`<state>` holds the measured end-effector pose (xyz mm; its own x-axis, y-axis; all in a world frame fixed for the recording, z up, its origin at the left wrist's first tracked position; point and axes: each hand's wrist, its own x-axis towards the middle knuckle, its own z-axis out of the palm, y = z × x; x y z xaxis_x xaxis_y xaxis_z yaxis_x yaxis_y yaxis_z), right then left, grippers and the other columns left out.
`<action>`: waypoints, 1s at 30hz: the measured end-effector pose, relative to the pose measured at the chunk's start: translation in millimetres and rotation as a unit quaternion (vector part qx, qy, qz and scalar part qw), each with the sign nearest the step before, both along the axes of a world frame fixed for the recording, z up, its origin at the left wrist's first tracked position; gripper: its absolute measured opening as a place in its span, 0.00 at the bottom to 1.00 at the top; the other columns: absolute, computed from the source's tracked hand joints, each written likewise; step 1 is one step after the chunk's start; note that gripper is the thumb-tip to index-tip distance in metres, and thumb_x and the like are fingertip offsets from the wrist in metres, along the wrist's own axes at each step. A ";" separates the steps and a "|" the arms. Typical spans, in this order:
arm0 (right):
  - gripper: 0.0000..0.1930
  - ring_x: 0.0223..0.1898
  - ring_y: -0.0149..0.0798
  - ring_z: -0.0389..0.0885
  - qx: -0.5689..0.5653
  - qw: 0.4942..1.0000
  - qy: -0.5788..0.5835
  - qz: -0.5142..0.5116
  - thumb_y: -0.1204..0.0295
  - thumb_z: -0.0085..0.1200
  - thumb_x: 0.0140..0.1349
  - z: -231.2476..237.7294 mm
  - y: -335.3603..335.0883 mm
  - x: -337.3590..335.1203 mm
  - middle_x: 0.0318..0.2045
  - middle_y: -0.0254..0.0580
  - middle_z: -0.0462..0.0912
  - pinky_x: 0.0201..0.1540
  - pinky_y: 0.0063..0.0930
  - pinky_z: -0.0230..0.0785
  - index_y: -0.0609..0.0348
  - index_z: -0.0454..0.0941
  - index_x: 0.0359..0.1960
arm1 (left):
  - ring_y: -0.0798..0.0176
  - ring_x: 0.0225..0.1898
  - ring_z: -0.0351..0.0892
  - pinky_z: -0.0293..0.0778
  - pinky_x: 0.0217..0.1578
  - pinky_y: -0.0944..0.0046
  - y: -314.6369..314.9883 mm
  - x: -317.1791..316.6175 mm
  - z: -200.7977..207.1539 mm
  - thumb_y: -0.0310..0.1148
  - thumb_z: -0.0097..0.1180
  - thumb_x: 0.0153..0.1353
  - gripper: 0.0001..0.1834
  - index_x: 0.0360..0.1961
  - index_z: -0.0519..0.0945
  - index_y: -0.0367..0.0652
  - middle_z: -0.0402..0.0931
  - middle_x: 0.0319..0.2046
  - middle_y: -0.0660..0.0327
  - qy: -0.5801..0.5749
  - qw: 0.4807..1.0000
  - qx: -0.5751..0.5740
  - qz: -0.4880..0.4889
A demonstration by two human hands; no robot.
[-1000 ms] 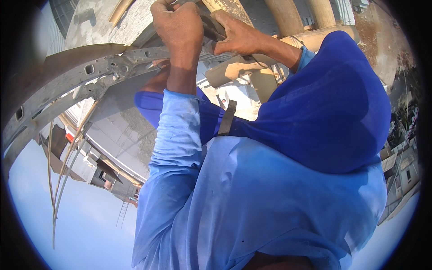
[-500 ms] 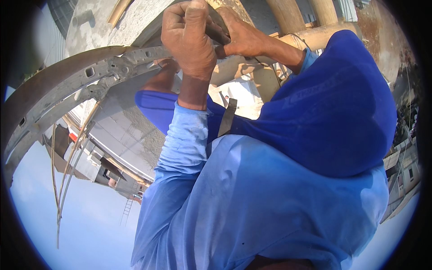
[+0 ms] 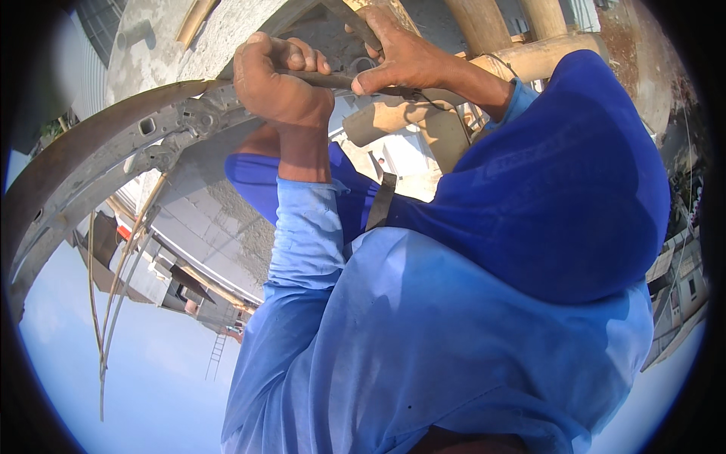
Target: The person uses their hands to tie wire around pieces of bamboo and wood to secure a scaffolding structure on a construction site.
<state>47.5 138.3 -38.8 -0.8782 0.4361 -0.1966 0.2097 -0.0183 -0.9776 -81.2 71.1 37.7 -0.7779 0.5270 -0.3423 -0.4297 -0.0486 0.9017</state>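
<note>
My left hand [image 3: 283, 83] is closed, with its fingers curled over a dark, narrow bar-like piece [image 3: 325, 78]. This piece runs across to my right hand [image 3: 408, 60], whose thumb presses on it. A second dark, flat length [image 3: 354, 19] slants up from my right fingers to the top edge. Whether the two lengths are one tool or separate pieces I cannot tell. Below my right hand, a thin dark cord or wire [image 3: 457, 113] lies against a sawn bamboo pole [image 3: 370, 123].
Thick bamboo poles [image 3: 533, 60] cross at the upper right. A grey metal channel with holes [image 3: 144, 129] curves along the left, under a brown curved edge [image 3: 98, 125]. Rough concrete [image 3: 162, 57] lies at the top left. Thin rods [image 3: 113, 295] hang at the lower left.
My left hand has moved left and slightly down, away from my right hand, so the dark piece between them now shows. My right hand has shifted only slightly, its fingers now more spread.
</note>
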 end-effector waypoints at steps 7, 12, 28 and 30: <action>0.36 0.43 0.42 0.74 0.005 1.000 -0.006 -0.002 0.59 0.67 0.40 0.2 -3.9 -2.3 0.42 0.49 0.70 0.43 0.32 0.69 0.65 0.68 0.50 | 0.65 0.14 0.62 0.65 0.13 0.63 -2.6 0.9 0.1 0.34 0.42 0.59 0.11 0.21 0.65 0.42 0.59 0.13 0.61 0.016 1.000 0.013 -0.002; 0.33 0.42 0.41 0.74 0.026 0.999 -0.017 -0.035 0.61 0.66 0.41 -3.0 -6.8 -4.1 0.41 0.48 0.71 0.43 0.31 0.69 0.65 0.69 0.48 | 0.64 0.16 0.64 0.67 0.16 0.63 16.7 3.5 -3.8 0.33 0.43 0.59 0.11 0.21 0.65 0.42 0.61 0.14 0.61 0.091 0.995 -0.019 -0.045; 0.25 0.39 0.38 0.76 -0.016 0.999 -0.013 -0.038 0.66 0.64 0.42 -9.2 -0.2 1.6 0.36 0.45 0.75 0.43 0.29 0.70 0.64 0.73 0.43 | 0.55 0.25 0.74 0.71 0.28 0.61 74.1 17.4 -21.5 0.26 0.47 0.57 0.06 0.31 0.75 0.36 0.73 0.24 0.49 0.666 0.691 -0.233 -0.157; 0.24 0.39 0.38 0.76 -0.012 0.999 -0.020 -0.039 0.67 0.64 0.43 -11.6 -2.8 -4.4 0.36 0.45 0.76 0.43 0.29 0.70 0.64 0.74 0.42 | 0.57 0.28 0.76 0.72 0.29 0.60 71.5 26.5 -19.9 0.28 0.53 0.55 0.05 0.31 0.75 0.38 0.75 0.28 0.53 0.696 0.534 -0.388 -0.284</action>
